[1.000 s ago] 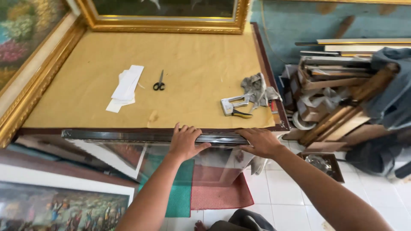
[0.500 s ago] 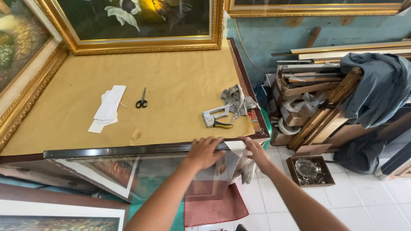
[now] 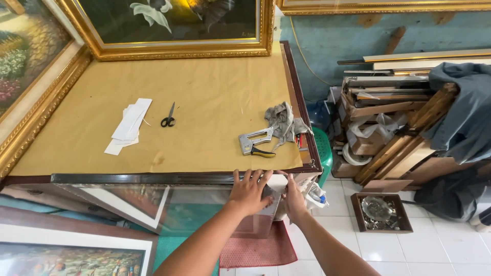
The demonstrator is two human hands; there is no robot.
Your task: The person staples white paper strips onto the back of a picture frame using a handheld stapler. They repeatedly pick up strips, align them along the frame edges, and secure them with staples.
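A clear rectangular glass pane [image 3: 169, 209] with a dark top edge is stood on edge against the near side of the brown-paper-covered counter [image 3: 204, 87], its top edge running just below the counter's dark wooden rim. The left hand [image 3: 249, 191] is laid flat with fingers spread against the pane's upper right part, the fingertips reaching the top edge. The right hand [image 3: 293, 197] is pressed against the pane's right end, just beside the left hand, the two nearly touching; neither is seen curled around the glass, and a full grip cannot be told. On the counter, just beyond the hands, a grey metal staple gun [image 3: 255, 143] with a black and yellow handle is lain beside a crumpled grey rag [image 3: 284, 120]. Farther left, black-handled scissors [image 3: 168, 118] and a stack of white paper strips [image 3: 129, 125] are seen, well apart from the hands.
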